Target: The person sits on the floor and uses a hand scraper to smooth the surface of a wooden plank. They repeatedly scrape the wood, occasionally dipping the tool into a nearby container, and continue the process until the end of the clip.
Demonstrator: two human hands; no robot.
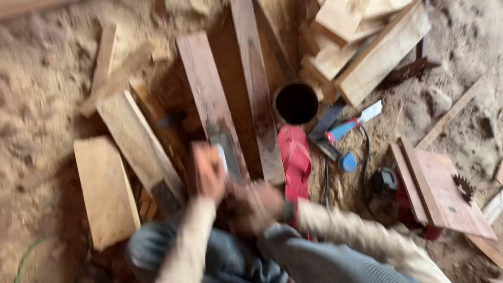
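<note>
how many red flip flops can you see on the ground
1. A single red flip-flop lies on the sawdust just below the dark round pipe opening, right of the long reddish planks. A second may be hidden under the person's arms.

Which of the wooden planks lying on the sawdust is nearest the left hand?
The reddish plank running up from the left hand; the pale planks lie farther left.
</note>
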